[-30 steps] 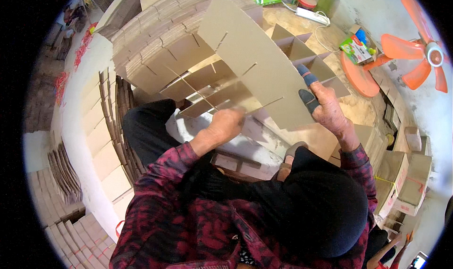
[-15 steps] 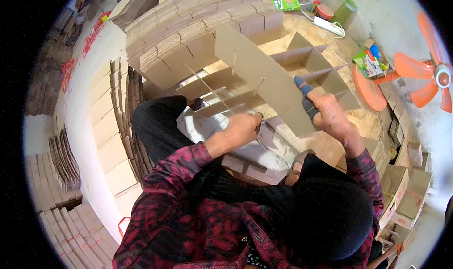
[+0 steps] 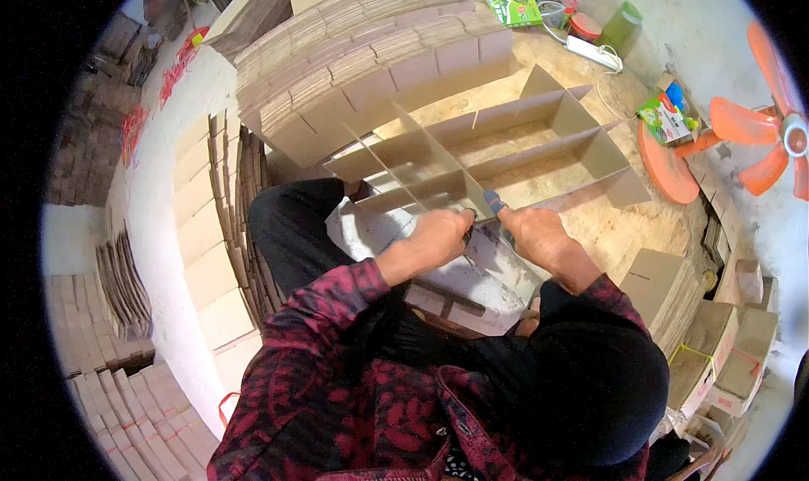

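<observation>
A cardboard divider grid of crossing brown strips stands on the pale wooden board in front of me. My left hand is closed at its near edge, fingers curled where the strips meet. Right beside it, my right hand is closed at the near end of a cross strip; a blue-grey covering shows on a fingertip. That strip stands upright across the long strips and looks nearly edge-on. Exactly how the fingers grip the cardboard is partly hidden.
Stacked slotted cardboard sheets stand behind the grid, with more cardboard at the left. To the right are an orange fan and open boxes. A white power strip lies at the back.
The large cardboard strip, raised and tilted in my right hand before, now stands lower across the grid. My right hand has come down and left, close to my left hand.
</observation>
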Tool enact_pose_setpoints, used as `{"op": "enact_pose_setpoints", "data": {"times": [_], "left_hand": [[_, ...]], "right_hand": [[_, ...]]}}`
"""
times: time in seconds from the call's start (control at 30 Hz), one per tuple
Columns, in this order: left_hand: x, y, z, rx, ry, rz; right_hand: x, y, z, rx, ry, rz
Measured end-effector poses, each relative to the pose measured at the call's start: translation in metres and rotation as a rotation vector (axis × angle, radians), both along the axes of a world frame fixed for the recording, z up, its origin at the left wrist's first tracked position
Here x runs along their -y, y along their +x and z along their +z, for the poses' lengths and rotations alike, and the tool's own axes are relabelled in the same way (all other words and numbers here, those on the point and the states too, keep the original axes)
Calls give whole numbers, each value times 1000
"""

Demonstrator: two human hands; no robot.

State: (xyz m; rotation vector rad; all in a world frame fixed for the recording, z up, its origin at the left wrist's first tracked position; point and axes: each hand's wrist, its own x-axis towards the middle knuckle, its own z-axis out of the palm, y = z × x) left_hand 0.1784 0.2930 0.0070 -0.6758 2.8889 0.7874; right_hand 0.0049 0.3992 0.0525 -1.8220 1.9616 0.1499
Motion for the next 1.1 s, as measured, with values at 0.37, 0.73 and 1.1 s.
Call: {"op": "enact_pose_setpoints", "data": {"times": [0.37,0.73,1.1], "left_hand": [[23,13,51,-188,-85,-72],[-2,-51,12,-71,-56,-202],[1,-21,3,-173,-117,-181]], "right_hand": [[-262,-48,-50,-429,-667,-899],[-375,-65,-27,-248,-691,-1370],[-247,-89,34,-99,-1023,-1257]]}}
